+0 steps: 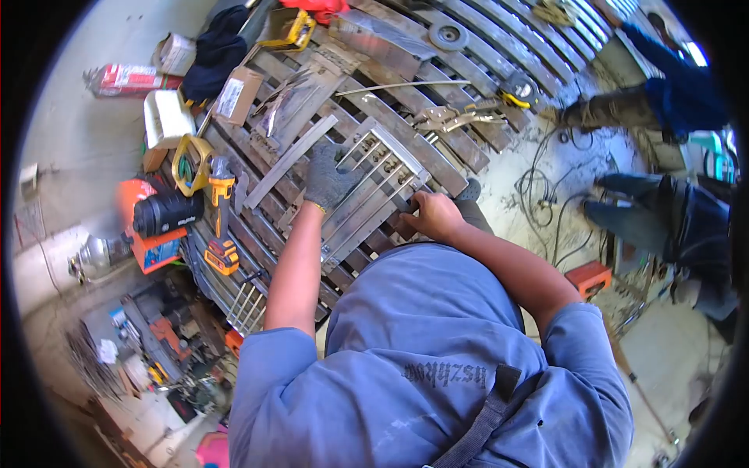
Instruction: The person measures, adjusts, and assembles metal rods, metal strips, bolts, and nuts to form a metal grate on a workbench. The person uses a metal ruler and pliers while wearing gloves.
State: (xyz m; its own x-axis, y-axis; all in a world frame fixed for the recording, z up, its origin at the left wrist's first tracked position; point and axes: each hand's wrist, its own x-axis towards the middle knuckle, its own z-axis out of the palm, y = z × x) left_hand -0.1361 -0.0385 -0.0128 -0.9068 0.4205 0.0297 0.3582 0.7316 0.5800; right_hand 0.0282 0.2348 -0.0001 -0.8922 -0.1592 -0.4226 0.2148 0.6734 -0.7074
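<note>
A metal frame with parallel bars (382, 160) lies on the slatted metal workbench (460, 101) in front of me. My left hand (328, 178), in a grey knitted glove, rests on the frame's left side, with the thumb apart from the fingers. At the frame's near right corner is my bare right hand (434, 217). Its fingers are bent and closed around something dark, which they mostly hide. A flat metal strip (289, 162) lies just left of the gloved hand. Locking pliers (456, 117) lie beyond the frame.
On the left stand a yellow cordless power tool (221, 207), a black cylinder (168, 212) and a cardboard box (238, 93). A grinding disc (449, 35) and a tape measure (519, 92) lie farther back. Cables (538, 183) trail over the floor at right, near another person's legs (636, 207).
</note>
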